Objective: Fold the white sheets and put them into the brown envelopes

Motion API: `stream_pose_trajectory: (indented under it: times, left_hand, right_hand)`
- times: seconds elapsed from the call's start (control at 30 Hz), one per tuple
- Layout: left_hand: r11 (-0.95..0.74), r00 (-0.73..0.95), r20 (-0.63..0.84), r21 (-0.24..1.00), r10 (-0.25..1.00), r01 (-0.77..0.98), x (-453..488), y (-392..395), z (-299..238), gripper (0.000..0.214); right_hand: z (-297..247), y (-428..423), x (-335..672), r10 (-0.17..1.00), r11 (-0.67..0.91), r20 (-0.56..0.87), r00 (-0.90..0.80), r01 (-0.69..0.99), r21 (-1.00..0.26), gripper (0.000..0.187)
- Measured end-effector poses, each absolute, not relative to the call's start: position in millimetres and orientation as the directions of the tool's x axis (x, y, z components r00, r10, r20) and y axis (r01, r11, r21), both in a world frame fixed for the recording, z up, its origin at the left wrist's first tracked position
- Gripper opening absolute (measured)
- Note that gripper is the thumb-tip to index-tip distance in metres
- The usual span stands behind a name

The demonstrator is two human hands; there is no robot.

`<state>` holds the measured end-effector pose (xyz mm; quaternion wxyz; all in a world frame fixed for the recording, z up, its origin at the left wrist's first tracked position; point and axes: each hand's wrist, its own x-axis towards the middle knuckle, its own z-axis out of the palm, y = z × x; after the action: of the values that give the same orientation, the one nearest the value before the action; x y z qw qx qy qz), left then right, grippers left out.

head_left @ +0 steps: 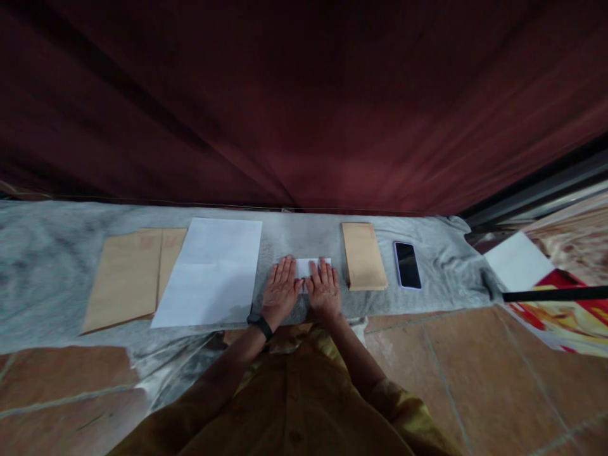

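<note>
I have both forearms reaching forward, palms down. My left hand (280, 290) lies flat, fingers extended, on the left end of a small white paper (304, 268); my right hand (325, 291) presses its other end, fingers slightly parted. Neither pinches. The paper rests on grey cloth (304, 237), left of brown envelopes (365, 257).
</note>
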<state>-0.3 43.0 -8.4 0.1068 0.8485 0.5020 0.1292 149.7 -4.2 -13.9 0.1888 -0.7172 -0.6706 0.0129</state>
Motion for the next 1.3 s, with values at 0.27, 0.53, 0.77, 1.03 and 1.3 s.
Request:
stream_pose_trajectory:
  times: [0.27,0.53,0.77,1.03,1.3]
  left_hand:
    - [-0.427,0.411,0.121,0.344,0.904,0.837,-8,37,-6,0.064]
    - [-0.43,0.413,0.123,0.32,0.902,0.844,-8,34,-6,0.064]
    - [-0.392,0.339,0.212,0.306,0.916,0.867,-59,33,21,0.062]
    - [0.217,-0.252,0.114,0.255,0.961,0.942,-176,48,45,0.072]
    - [0.266,-0.278,0.054,0.172,0.959,0.949,-177,43,36,0.067]
  right_hand:
    - [-20,-17,163,0.943,-0.075,0.288,0.165,0.951,-0.298,0.059]
    - [-22,-20,161,0.919,-0.091,0.346,0.191,0.955,-0.284,0.056]
    - [-23,-20,163,0.923,-0.105,0.348,0.163,0.978,-0.179,0.057]
    - [-30,-20,164,0.925,-0.128,0.342,0.168,0.982,-0.138,0.057]
    - [-31,-20,165,0.926,-0.113,0.345,0.156,0.983,-0.143,0.058]
